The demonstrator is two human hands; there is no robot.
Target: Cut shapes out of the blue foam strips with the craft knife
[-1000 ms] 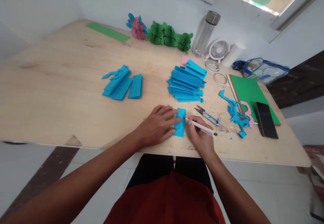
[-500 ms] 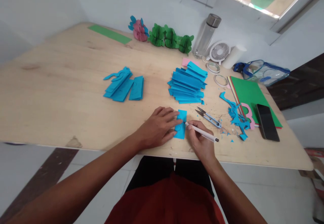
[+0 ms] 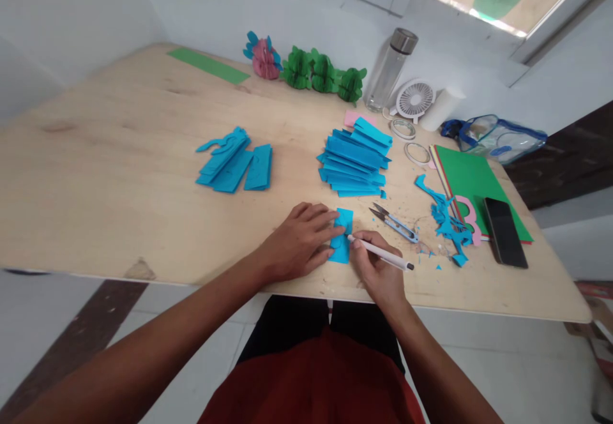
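A small blue paper strip [image 3: 341, 253] with drawn pen lines lies upright near the table's front edge. My left hand [image 3: 302, 240] rests flat with spread fingers, their tips on the strip's left side. Closed around a white pen [image 3: 385, 255], my right hand [image 3: 380, 271] is at the strip's right side, the pen tip on or just over the paper. Behind the strip is a stack of folded blue paper [image 3: 355, 159]. Small snips [image 3: 395, 223] lie right of it. More folded blue pieces [image 3: 232, 165] are at the left.
On the wooden table [image 3: 119, 188], blue scraps [image 3: 447, 219], a black phone [image 3: 506, 231] and green sheets [image 3: 474, 172] lie right. Along the back stand green paper shapes [image 3: 323, 73], a bottle [image 3: 389, 69] and a small fan [image 3: 416, 99].
My right hand and the pen have shifted slightly left, bringing the tip further over the blue strip. My left hand has stayed in place.
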